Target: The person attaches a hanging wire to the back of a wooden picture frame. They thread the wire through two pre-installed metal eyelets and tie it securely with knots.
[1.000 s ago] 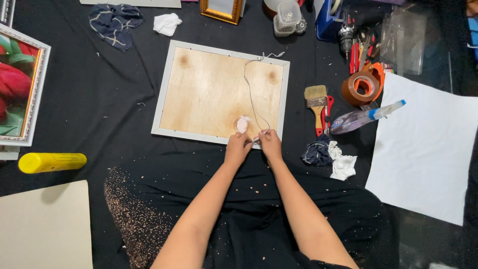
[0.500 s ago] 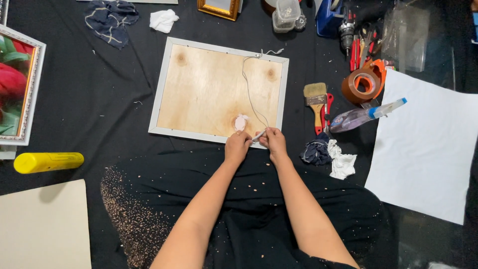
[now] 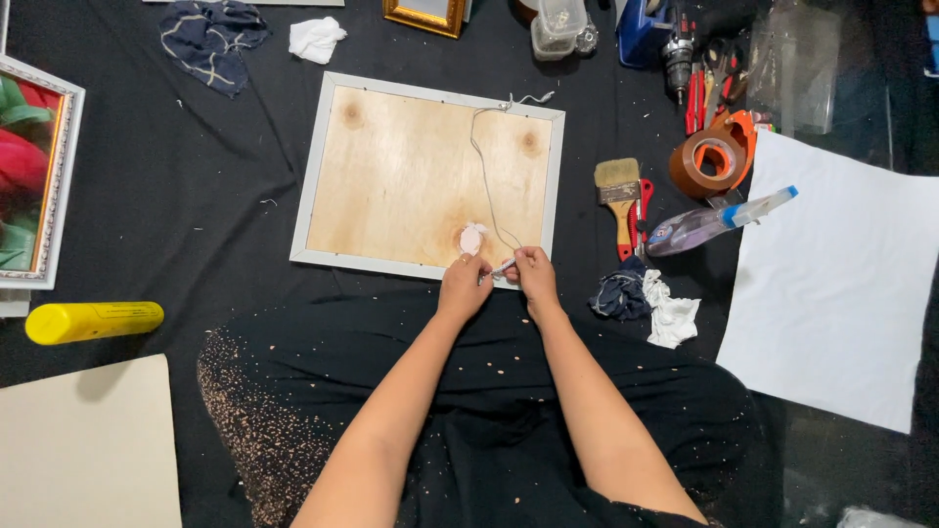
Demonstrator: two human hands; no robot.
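Pinching one cord [image 3: 486,186], two hands [image 3: 466,286] [image 3: 533,274] meet on one frame [image 3: 430,176].

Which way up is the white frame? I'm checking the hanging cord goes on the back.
Face down: the white frame shows its bare plywood backing, with the thin cord lying across it.

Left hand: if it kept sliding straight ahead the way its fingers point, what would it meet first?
Probably the small white wad on the plywood back of the frame, just ahead of the left hand; depth is hard to judge.
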